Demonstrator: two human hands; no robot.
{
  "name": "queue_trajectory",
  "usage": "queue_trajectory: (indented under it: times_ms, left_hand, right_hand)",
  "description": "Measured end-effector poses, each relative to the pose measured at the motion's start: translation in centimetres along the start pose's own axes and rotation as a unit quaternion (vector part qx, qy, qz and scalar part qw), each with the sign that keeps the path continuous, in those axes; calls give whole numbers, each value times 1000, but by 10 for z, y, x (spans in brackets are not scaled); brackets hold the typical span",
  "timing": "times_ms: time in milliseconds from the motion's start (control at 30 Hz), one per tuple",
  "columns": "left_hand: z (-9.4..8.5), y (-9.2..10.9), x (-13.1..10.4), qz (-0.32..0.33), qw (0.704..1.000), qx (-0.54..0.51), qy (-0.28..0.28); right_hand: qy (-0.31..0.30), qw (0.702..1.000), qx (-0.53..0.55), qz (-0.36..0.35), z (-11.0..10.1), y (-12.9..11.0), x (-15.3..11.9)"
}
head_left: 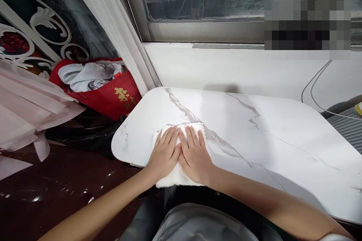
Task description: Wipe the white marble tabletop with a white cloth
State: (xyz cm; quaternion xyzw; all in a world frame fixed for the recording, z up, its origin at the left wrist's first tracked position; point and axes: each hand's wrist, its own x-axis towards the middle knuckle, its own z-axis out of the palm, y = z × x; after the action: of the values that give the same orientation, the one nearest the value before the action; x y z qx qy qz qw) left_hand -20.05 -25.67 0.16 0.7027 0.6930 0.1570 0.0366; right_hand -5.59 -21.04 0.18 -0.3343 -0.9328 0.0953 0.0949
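A white cloth (181, 179) with a fluffy edge lies spread at the near edge of a white marble-patterned table (240, 128). My left hand (164, 152) rests flat on the cloth's left half, fingers stretched forward. Beside it my right hand (195, 154) presses on the right half, its fingers also extended. The two hands touch or nearly touch at the thumbs. Part of the cloth hangs just past the table's front edge, and its middle is hidden under my palms.
A red bag (113, 98) holding pale grey fabric stands left of the table. Pink cloth (36, 109) and a black plastic bag (85, 133) are nearby. A curtain (113, 26) and window frame (206, 32) rise behind. Thin cables (313, 84) hang at the right.
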Motion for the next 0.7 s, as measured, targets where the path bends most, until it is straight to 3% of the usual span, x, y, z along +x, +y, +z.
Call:
queue_trajectory:
  times_ms: [100, 233, 500, 700]
  left_hand:
    - [-3, -7, 0, -13, 1000, -7, -4]
    - [-1, -27, 29, -4, 1000, -13, 12]
    - [4, -91, 141, 37, 998, -34, 28]
    - [8, -116, 212, 40, 998, -44, 20]
  right_hand:
    - [-27, 999, 18, -5, -4, -2, 9]
    - [-48, 999, 11, 8, -7, 8, 44]
    - [40, 997, -12, 58, 7, 46, 150]
    - [59, 993, -16, 98, 9, 75, 210]
